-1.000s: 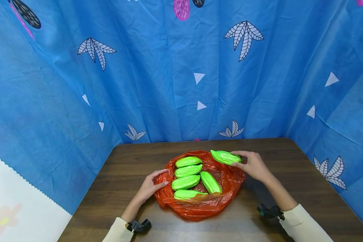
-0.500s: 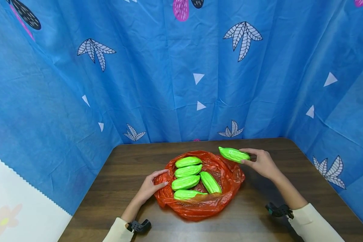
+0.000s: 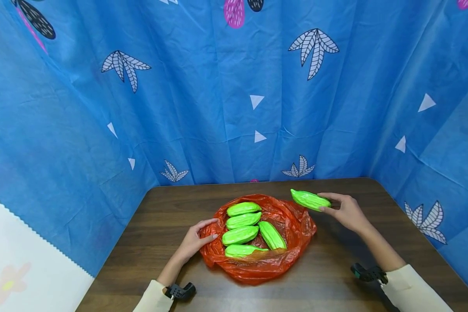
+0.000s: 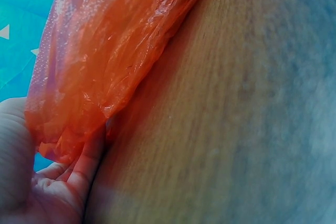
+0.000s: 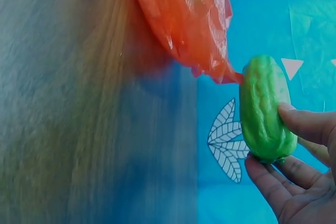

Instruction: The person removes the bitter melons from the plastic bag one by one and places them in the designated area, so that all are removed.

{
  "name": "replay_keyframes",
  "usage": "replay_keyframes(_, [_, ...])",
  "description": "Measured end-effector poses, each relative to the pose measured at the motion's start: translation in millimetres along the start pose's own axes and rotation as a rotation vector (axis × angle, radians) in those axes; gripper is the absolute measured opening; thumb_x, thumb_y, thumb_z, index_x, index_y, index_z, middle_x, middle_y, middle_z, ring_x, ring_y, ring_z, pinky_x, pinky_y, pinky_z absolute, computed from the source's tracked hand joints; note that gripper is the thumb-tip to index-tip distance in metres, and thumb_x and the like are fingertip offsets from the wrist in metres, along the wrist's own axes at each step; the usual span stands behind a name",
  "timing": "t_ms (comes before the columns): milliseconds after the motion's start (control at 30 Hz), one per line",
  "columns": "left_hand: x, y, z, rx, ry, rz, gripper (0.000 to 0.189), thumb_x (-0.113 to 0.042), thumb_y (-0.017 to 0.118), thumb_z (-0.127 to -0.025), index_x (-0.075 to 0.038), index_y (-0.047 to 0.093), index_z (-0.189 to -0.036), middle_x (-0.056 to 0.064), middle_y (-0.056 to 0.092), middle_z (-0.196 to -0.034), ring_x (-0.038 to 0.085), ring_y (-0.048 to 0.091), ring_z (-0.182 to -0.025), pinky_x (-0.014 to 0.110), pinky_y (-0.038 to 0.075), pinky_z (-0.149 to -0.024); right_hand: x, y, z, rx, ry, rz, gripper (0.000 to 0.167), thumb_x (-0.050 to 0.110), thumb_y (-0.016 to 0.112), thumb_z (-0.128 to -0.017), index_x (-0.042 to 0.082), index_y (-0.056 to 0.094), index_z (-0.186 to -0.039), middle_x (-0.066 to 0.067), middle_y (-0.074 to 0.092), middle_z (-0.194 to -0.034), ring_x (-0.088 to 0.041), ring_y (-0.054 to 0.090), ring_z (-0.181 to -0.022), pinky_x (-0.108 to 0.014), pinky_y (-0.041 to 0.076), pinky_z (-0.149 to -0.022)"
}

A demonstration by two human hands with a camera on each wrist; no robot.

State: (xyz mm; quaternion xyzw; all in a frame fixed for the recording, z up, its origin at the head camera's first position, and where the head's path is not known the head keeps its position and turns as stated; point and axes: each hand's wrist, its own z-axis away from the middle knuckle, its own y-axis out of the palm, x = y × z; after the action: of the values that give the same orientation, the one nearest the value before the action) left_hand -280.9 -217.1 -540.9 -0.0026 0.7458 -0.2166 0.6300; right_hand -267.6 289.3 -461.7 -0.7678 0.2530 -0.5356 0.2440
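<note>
A red plastic bag (image 3: pixel 257 272) lies with its mouth spread wide on the wooden table. Inside it are several bright green bitter melons, most stacked in a row on the left, such as the near one (image 3: pixel 239 235), with one slanted (image 3: pixel 272 235) beside them. My left hand (image 3: pixel 192 243) holds the bag's left rim; in the left wrist view its fingers (image 4: pixel 86 161) reach under the film. Beyond the bag's far right rim, my right hand (image 3: pixel 346 212) grips another bitter melon (image 3: pixel 310 200) by its right end, between thumb and fingers, as the right wrist view also shows.
The dark wooden table (image 3: pixel 171 203) ends at a blue patterned curtain (image 3: pixel 226 112) that hangs behind and on both sides. A white cloth (image 3: pixel 27 260) with a faint flower hangs at the lower left. Each wrist wears a black strap.
My right hand has carried its bitter melon rightward, from over the bag's far right rim to just outside it. The left hand and the bag have stayed in place.
</note>
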Motion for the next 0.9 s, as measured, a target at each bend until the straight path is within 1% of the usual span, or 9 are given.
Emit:
replay_keyframes(167, [-1.7,-1.1,-0.1,-0.003,0.001,-0.014,0.051,-0.018,0.079,-0.09,-0.019,0.064,-0.138,0.013,0.055,-0.144,0.031,0.053,-0.129,0.023,0.05,-0.094,-4.9,-7.7,0.8,0.001,0.03,-0.013,0.044,0.015,0.076,-0.093,0.0,0.065,-0.133,-0.027,0.065,-0.125,-0.038,0.065,-0.105,-0.023,0.056,-0.072])
replay_keyframes(367, [-2.3,-1.7,-0.2,0.002,0.009,-0.007,0.051,-0.018,0.078,-0.09,-0.016,0.063,-0.139,0.014,0.054,-0.144,0.032,0.054,-0.128,0.024,0.051,-0.094,-12.7,-16.7,2.8,-0.009,0.062,-0.001,0.047,0.018,0.075,-0.094,-0.002,0.063,-0.135,-0.028,0.063,-0.126,-0.039,0.064,-0.107,-0.019,0.054,-0.072])
replay_keyframes(500, [-2.3,-1.8,0.1,-0.006,-0.002,-0.021,0.051,-0.019,0.079,-0.089,-0.02,0.064,-0.138,0.011,0.056,-0.142,0.03,0.053,-0.129,0.024,0.049,-0.095,-17.6,-21.4,5.3,-0.021,0.07,0.015,0.048,0.019,0.074,-0.094,-0.002,0.062,-0.136,-0.029,0.063,-0.127,-0.042,0.063,-0.109,-0.019,0.054,-0.072])
replay_keyframes(633, [-1.9,-1.6,0.7,-0.016,0.01,-0.043,0.051,-0.022,0.08,-0.089,-0.022,0.065,-0.138,0.009,0.057,-0.141,0.03,0.053,-0.13,0.024,0.048,-0.098,-22.1,-25.5,7.8,-0.028,0.086,0.004,0.048,0.019,0.074,-0.095,-0.002,0.062,-0.136,-0.031,0.061,-0.129,-0.045,0.062,-0.109,-0.022,0.054,-0.069])
replay_keyframes(767, [-0.9,-1.6,0.9,-0.008,0.034,-0.047,0.051,-0.021,0.08,-0.089,-0.02,0.065,-0.138,0.009,0.058,-0.14,0.031,0.052,-0.129,0.025,0.048,-0.098,-28.1,-28.9,10.3,-0.03,0.107,-0.011,0.049,0.021,0.073,-0.096,-0.002,0.061,-0.137,-0.032,0.06,-0.13,-0.044,0.062,-0.109,-0.023,0.054,-0.068])
replay_keyframes(900, [0.1,-1.3,0.9,0.005,0.054,-0.042,0.051,-0.02,0.079,-0.09,-0.018,0.064,-0.139,0.01,0.058,-0.139,0.031,0.052,-0.129,0.025,0.048,-0.098,-35.8,-32.7,12.1,-0.039,0.122,0.001,0.05,0.023,0.072,-0.096,-0.003,0.06,-0.137,-0.032,0.06,-0.129,-0.042,0.062,-0.109,-0.022,0.054,-0.068])
